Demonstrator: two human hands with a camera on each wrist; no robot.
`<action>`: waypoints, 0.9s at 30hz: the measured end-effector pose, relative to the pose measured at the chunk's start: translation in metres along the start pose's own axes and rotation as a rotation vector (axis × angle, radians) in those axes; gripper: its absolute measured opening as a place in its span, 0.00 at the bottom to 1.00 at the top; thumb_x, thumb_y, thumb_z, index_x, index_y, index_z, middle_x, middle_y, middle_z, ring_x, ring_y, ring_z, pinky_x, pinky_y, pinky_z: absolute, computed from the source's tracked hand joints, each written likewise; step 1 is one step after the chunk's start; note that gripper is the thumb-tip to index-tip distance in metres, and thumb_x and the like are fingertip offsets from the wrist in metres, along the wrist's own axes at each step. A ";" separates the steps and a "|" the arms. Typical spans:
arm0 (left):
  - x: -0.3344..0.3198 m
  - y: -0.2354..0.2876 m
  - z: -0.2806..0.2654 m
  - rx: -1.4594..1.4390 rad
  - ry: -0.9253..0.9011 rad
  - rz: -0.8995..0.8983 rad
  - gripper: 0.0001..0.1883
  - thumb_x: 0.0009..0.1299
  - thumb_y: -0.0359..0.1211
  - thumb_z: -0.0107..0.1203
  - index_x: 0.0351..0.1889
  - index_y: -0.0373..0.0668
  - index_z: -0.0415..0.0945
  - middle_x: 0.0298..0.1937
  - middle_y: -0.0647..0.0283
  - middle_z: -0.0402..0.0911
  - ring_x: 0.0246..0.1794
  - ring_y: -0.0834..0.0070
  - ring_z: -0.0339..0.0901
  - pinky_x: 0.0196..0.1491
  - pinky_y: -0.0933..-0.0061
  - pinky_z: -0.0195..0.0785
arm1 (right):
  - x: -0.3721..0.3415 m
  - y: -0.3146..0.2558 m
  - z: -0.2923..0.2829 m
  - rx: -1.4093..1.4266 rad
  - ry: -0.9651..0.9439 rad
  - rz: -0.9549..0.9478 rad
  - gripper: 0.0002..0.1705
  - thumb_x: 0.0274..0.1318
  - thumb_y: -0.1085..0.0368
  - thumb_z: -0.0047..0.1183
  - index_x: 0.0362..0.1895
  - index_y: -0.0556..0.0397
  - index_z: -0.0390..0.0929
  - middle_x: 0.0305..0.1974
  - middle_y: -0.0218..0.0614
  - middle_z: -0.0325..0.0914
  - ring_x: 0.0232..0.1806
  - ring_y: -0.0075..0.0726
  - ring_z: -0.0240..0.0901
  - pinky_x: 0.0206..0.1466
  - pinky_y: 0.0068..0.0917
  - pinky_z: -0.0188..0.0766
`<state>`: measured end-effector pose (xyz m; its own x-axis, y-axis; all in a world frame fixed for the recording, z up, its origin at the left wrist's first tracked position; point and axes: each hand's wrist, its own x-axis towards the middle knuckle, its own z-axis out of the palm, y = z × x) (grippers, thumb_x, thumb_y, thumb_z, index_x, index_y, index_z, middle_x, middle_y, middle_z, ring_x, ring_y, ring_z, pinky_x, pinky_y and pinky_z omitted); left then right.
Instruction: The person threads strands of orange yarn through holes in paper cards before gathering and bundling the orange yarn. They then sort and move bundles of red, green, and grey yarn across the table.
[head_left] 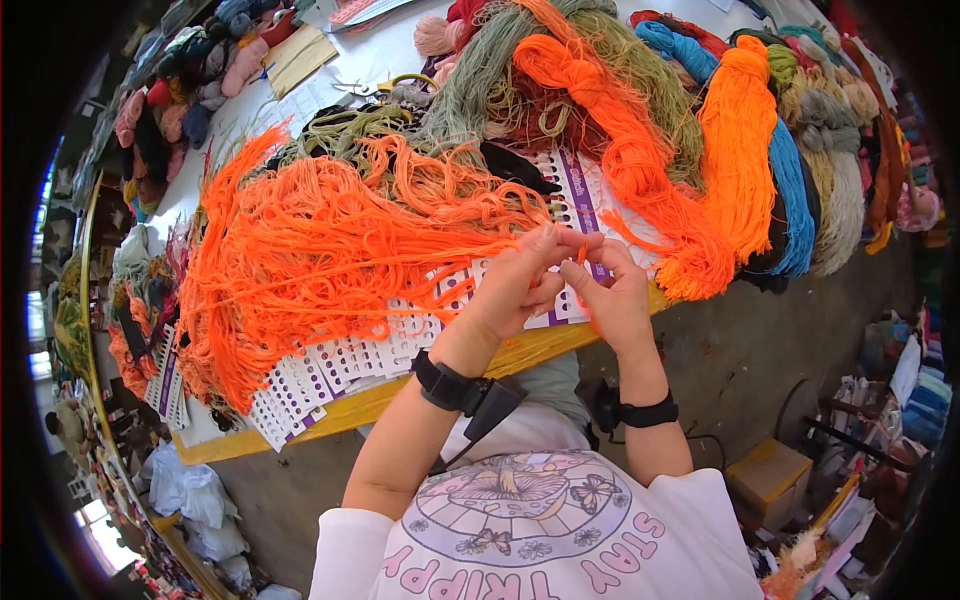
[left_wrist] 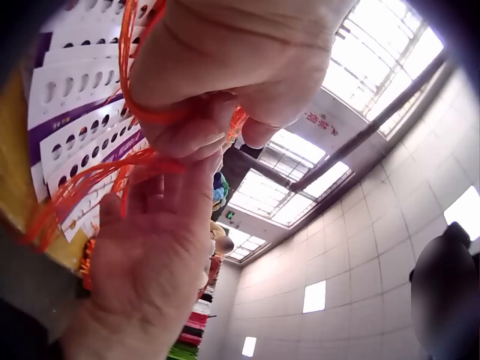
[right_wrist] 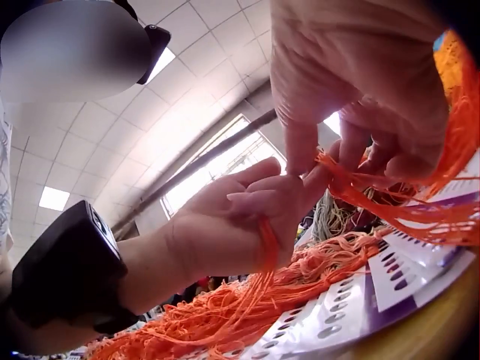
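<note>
The left hand [head_left: 525, 280] and the right hand [head_left: 617, 295] meet just past the right end of the orange pile [head_left: 330, 240], their fingertips close together. Both grips are closed on orange strands [right_wrist: 268, 244]: the left fingers curl round some of them, and the right thumb and fingers pinch others. From the left hand, strands run back to the pile; more hang in loops below the hands, at the pile's right. Each wrist wears a black band [head_left: 648, 411].

Under the pile, and along its near side, lie white cards [head_left: 290, 395] with rows of holes and purple stripes — some reach the yellow edge [head_left: 540, 350] of the table. Beyond the pile are scissors [head_left: 385, 84] with a yellow handle and, farther left, a tan board [head_left: 300, 60]. A grey-green hank [head_left: 480, 70] lies at the pile's far right, beside a knotted orange hank [head_left: 640, 165]. Farther right of the pile, a lighter orange hank [head_left: 740, 130] and a blue hank [head_left: 790, 210] hang over the table's edge. Nearer than the pile is the person's white shirt [head_left: 530, 575] with a mushroom print; a box [head_left: 768, 478] stands on the floor, well to the pile's right — white bags [head_left: 195, 490] sit below its left end.
</note>
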<state>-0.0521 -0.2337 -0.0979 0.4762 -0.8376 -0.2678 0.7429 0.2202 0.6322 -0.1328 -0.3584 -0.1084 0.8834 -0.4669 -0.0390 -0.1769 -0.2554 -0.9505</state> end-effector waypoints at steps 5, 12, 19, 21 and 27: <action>0.002 -0.009 0.005 0.231 0.041 0.080 0.19 0.71 0.45 0.34 0.46 0.41 0.67 0.55 0.60 0.69 0.11 0.91 0.46 0.13 0.89 0.43 | 0.000 0.002 0.000 -0.261 0.134 -0.163 0.12 0.42 0.62 0.58 0.31 0.56 0.77 0.35 0.35 0.71 0.40 0.37 0.67 0.41 0.29 0.64; 0.003 -0.008 0.002 0.220 0.190 0.036 0.17 0.70 0.45 0.37 0.42 0.42 0.68 0.54 0.60 0.70 0.11 0.92 0.46 0.14 0.89 0.44 | 0.001 0.011 -0.022 -0.438 0.196 -0.298 0.08 0.45 0.66 0.53 0.30 0.57 0.77 0.37 0.36 0.73 0.40 0.37 0.68 0.43 0.29 0.64; 0.002 -0.007 -0.026 0.233 0.414 0.001 0.11 0.66 0.37 0.48 0.42 0.41 0.70 0.40 0.64 0.76 0.12 0.92 0.49 0.14 0.89 0.44 | 0.013 -0.008 -0.100 0.660 0.094 0.230 0.09 0.51 0.63 0.44 0.31 0.54 0.73 0.40 0.37 0.73 0.42 0.28 0.69 0.25 0.22 0.71; 0.008 -0.014 -0.020 0.321 0.456 -0.022 0.12 0.64 0.36 0.51 0.42 0.41 0.71 0.35 0.66 0.76 0.12 0.92 0.51 0.15 0.89 0.45 | 0.020 -0.002 -0.083 0.823 0.076 0.294 0.09 0.54 0.61 0.42 0.33 0.51 0.69 0.28 0.35 0.72 0.32 0.25 0.69 0.20 0.21 0.70; 0.019 -0.018 0.001 0.247 0.316 -0.048 0.10 0.60 0.35 0.56 0.37 0.42 0.75 0.23 0.74 0.72 0.16 0.93 0.59 0.17 0.90 0.45 | 0.020 0.017 -0.015 1.047 -0.476 0.425 0.12 0.60 0.57 0.39 0.38 0.50 0.68 0.16 0.23 0.60 0.11 0.13 0.46 0.14 0.14 0.60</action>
<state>-0.0566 -0.2542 -0.1137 0.5933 -0.6408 -0.4871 0.6507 0.0257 0.7589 -0.1246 -0.3846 -0.1211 0.9497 0.0648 -0.3063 -0.2494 0.7480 -0.6150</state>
